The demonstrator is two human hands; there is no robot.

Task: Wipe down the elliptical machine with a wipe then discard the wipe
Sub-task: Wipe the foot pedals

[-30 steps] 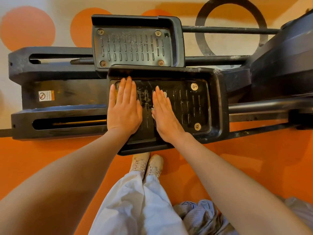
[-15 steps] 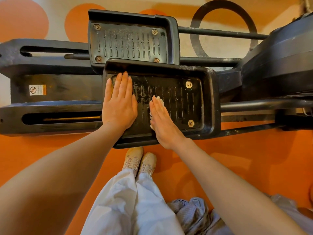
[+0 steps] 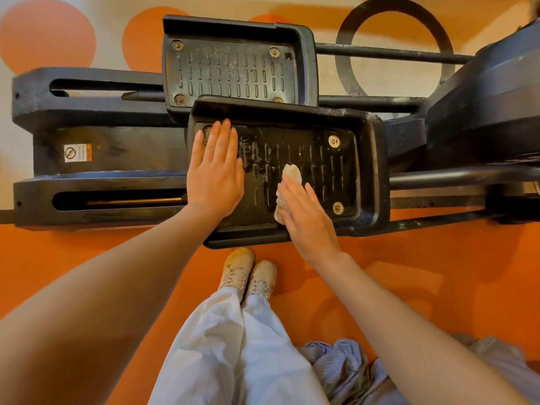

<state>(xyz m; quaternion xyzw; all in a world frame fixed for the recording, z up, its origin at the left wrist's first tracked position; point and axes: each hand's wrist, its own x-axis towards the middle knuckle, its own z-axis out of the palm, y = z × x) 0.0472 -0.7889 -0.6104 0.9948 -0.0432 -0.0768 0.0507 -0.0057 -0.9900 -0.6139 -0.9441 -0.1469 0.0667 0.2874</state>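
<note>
- While the left hand (image 3: 214,173) stays flat, fingers straight, bracing the near pedal (image 3: 371,171), the right hand (image 3: 306,217) has slid toward 3 o'clock.
- Its straight fingers press the wipe (image 3: 290,173); wiping continues, discarding remains.

Orange floor (image 3: 438,273) near, cream flooring (image 3: 394,74) beyond with orange circles (image 3: 46,36), black ring marking (image 3: 394,7), warm light
</note>
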